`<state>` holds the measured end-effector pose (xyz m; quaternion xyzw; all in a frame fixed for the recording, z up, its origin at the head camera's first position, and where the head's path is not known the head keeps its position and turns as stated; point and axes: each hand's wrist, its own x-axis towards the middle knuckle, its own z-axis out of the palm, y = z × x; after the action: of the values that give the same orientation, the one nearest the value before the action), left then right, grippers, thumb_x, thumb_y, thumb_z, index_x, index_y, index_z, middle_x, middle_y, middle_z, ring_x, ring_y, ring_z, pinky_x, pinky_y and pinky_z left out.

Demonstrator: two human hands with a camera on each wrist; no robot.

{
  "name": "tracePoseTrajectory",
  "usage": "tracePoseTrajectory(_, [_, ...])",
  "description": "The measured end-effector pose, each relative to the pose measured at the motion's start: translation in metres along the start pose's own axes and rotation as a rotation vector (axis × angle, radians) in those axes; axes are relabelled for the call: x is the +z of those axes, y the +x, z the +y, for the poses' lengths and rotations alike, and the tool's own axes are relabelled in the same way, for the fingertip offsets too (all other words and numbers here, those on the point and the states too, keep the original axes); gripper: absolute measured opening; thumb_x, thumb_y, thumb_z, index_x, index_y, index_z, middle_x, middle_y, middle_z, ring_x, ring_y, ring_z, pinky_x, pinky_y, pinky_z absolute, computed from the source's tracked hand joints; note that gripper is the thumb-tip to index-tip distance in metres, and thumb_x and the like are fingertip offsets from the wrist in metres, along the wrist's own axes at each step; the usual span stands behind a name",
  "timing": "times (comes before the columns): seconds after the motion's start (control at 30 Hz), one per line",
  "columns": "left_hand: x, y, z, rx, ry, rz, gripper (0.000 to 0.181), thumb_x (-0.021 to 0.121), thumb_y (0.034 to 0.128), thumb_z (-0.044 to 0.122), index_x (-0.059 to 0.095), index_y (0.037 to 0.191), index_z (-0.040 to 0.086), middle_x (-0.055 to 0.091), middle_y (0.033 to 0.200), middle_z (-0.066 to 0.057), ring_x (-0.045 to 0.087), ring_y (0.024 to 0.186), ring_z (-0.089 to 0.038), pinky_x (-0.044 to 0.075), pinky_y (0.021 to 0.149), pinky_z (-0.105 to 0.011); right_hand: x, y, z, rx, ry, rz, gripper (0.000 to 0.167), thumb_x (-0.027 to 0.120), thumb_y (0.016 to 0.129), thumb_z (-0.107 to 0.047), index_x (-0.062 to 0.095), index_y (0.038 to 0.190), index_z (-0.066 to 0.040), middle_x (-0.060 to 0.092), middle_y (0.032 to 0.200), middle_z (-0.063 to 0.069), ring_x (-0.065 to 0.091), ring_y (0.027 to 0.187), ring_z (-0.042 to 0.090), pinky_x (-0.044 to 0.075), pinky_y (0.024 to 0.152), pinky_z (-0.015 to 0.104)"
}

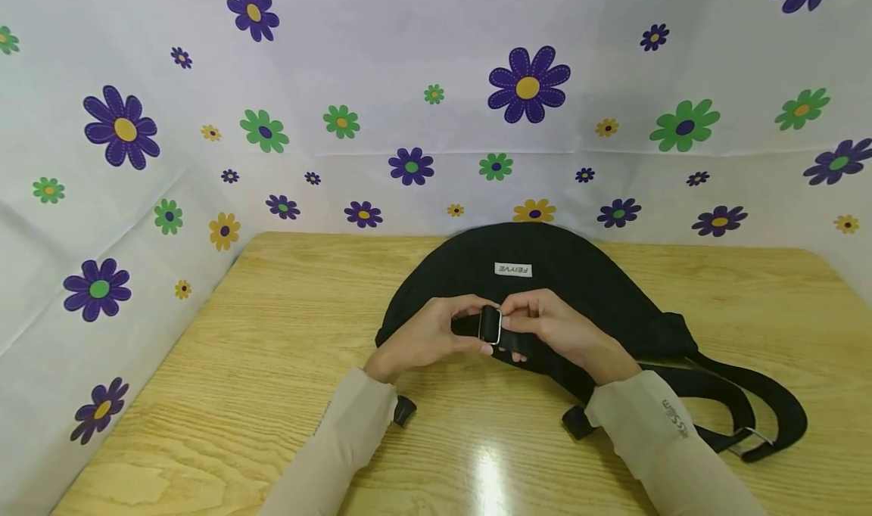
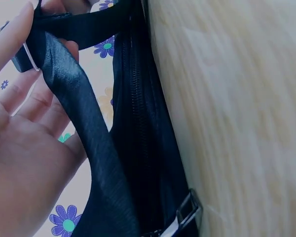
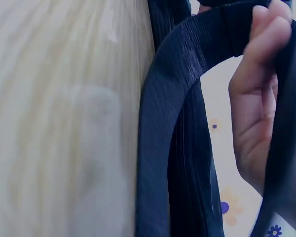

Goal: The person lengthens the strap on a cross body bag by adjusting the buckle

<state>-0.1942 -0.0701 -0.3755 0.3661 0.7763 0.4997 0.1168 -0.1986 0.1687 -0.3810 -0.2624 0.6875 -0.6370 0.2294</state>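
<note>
A black crescent-shaped sling bag (image 1: pixel 443 274) lies on the table, its white label upside down to me. In front of it, both hands hold a black webbing strap (image 1: pixel 490 324) threaded through a metal slider buckle (image 1: pixel 499 327). My left hand (image 1: pixel 425 333) pinches the strap at the buckle's left side, thumb below and fingers above. With thumb and index finger, my right hand (image 1: pixel 562 331) pinches the buckle's right edge and the webbing. The left wrist view shows the strap (image 2: pixel 89 113) looping down beside the bag's zipper (image 2: pixel 136 94). A strap loop (image 3: pixel 163 98) hangs by the right hand.
On the right of the wooden table (image 1: pixel 272 334) lie more strap loops (image 1: pixel 783 402) with a metal ring (image 1: pixel 749 442). Small black buckle ends (image 1: pixel 404 411) rest near each forearm. A flower-printed white cloth (image 1: pixel 409 62) stands behind and to the left.
</note>
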Motion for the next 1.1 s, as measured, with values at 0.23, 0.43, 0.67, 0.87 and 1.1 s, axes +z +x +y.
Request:
tracePoseTrajectory(0.23, [-0.006,-0.001,0.001,-0.008,0.02,-0.008,0.05,0.079,0.0885,0.007,0.062,0.135,0.001,0.068,0.128,-0.008,0.061,0.116,-0.014,0.047,0.102,-0.042,-0.014,-0.006,0.001,0.024,0.031,-0.164,0.018,0.049,0.102,0.005,0.056,0.109,0.021,0.072,0.093,0.009,0.068,0.078,0.019,0.058,0.073,0.031])
tracePoseTrajectory(0.43, [-0.011,-0.002,0.004,-0.025,0.028,0.019,0.053,0.08,0.0885,0.008,0.061,0.137,0.0,0.066,0.13,-0.009,0.059,0.123,-0.017,0.043,0.108,-0.042,-0.029,-0.013,0.004,-0.017,0.017,-0.272,0.017,0.048,0.101,0.009,0.051,0.107,0.025,0.072,0.089,0.01,0.069,0.07,0.017,0.059,0.068,0.031])
tracePoseTrajectory(0.67, [-0.009,-0.002,0.005,-0.015,0.007,0.007,0.05,0.079,0.089,0.006,0.061,0.135,-0.001,0.067,0.128,-0.009,0.061,0.118,-0.016,0.046,0.104,-0.037,-0.024,-0.01,0.0,-0.059,-0.026,-0.234,0.014,0.047,0.101,0.01,0.054,0.103,0.021,0.071,0.088,0.008,0.066,0.067,0.017,0.057,0.064,0.03])
tracePoseTrajectory(0.87, [-0.003,0.0,0.004,-0.013,-0.019,-0.024,0.042,0.078,0.0888,0.003,0.064,0.129,0.001,0.071,0.118,-0.006,0.063,0.1,-0.01,0.048,0.089,-0.026,-0.009,-0.004,-0.005,-0.04,-0.043,-0.136,0.014,0.048,0.1,0.009,0.055,0.102,0.021,0.073,0.09,0.005,0.066,0.07,0.017,0.057,0.067,0.03])
tracePoseTrajectory(1.1, [-0.001,0.001,0.004,-0.018,-0.008,-0.022,0.041,0.079,0.0882,0.002,0.065,0.126,0.001,0.071,0.118,-0.005,0.062,0.099,-0.01,0.048,0.088,-0.026,-0.006,-0.003,-0.004,-0.017,-0.019,-0.11,0.016,0.049,0.1,0.009,0.053,0.107,0.022,0.073,0.093,0.005,0.067,0.07,0.018,0.058,0.069,0.031])
